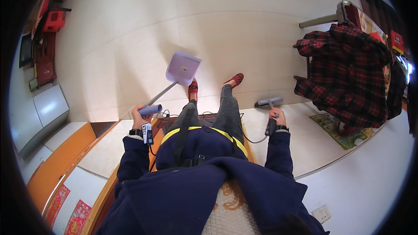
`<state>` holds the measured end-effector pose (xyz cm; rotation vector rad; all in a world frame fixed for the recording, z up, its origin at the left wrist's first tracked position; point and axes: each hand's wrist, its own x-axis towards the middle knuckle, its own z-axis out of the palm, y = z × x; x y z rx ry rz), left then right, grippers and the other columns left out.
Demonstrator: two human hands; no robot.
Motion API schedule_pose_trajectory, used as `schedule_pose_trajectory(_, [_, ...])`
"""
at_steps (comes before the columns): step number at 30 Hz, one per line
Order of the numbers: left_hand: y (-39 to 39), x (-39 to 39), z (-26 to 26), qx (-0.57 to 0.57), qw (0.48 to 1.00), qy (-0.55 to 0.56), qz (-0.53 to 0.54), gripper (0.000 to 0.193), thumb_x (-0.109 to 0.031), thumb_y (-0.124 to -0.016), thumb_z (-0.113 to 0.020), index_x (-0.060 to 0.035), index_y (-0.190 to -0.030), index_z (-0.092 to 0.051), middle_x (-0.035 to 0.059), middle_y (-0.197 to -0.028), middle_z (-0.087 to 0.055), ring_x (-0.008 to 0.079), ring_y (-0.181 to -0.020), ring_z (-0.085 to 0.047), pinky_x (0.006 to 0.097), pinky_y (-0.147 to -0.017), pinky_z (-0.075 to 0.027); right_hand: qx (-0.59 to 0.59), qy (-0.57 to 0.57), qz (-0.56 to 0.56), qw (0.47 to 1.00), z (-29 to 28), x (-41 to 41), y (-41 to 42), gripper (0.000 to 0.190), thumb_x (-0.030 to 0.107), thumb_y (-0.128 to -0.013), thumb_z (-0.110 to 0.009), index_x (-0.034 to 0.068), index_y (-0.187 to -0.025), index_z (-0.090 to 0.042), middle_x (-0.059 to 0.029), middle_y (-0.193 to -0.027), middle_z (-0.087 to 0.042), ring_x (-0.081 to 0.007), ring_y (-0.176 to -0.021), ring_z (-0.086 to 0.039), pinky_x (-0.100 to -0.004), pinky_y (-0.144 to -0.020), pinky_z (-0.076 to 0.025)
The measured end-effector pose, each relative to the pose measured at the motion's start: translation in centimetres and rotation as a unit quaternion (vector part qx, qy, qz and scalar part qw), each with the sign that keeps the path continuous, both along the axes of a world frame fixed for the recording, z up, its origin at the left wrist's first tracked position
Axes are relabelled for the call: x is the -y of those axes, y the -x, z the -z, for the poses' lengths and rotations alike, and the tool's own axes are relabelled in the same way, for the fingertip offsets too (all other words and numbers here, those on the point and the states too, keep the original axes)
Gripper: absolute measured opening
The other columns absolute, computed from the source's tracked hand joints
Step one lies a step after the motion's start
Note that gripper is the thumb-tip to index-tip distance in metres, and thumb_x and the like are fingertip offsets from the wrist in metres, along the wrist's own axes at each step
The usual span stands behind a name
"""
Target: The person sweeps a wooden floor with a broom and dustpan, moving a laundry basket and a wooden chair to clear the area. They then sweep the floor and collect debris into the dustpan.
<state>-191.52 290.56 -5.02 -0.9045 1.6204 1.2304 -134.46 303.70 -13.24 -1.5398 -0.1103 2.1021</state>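
Observation:
My left hand (142, 117) is closed around the blue-grey handle of a long-handled dustpan (183, 68). Its lilac pan is held out in front of my left foot, with a small bit of debris inside. My right hand (277, 116) grips the handle of a broom (269, 101), whose blurred head is just beyond the fingers, over the pale floor to my right. Dark devices with cables are at both wrists. Whether the pan touches the floor, I cannot tell.
A plaid garment (346, 75) hangs over a chair at the right, by a cloth-covered table. Beneath it lies a green patterned mat (339, 130). A red plastic stool (55, 21) stands far left, white cabinets (51, 107) nearer. Cables (209, 115) run by my legs.

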Motion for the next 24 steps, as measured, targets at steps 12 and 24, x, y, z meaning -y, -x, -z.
schedule_pose_trajectory(12, [-7.4,-9.6,0.3,-0.041,0.998,-0.003,-0.043,0.02,-0.016,-0.066,-0.05,-0.0026,-0.081,-0.051,0.0092,-0.079,-0.059,0.0231,-0.077,-0.058,0.0343,-0.066,-0.05,-0.225,0.223,0.025,0.948,0.2,-16.9,14.0,0.013,0.011,-0.082,-0.048,0.015,-0.091,-0.039,0.0046,-0.049,-0.033,-0.0046,-0.037,-0.033,-0.0199,-0.031,-0.024])
schedule_pose_trajectory(24, [-6.3,-18.4,4.1,-0.047,0.999,-0.011,0.0,0.019,-0.015,-0.068,-0.049,-0.0006,-0.081,-0.051,0.0118,-0.081,-0.059,0.0251,-0.07,-0.057,0.0349,-0.065,-0.05,-0.139,0.172,0.154,0.963,-13.6,-8.5,-1.9,0.036,0.017,-0.089,-0.035,0.029,-0.122,-0.031,0.0046,-0.055,-0.028,-0.0018,-0.038,-0.027,-0.0149,-0.033,-0.02])
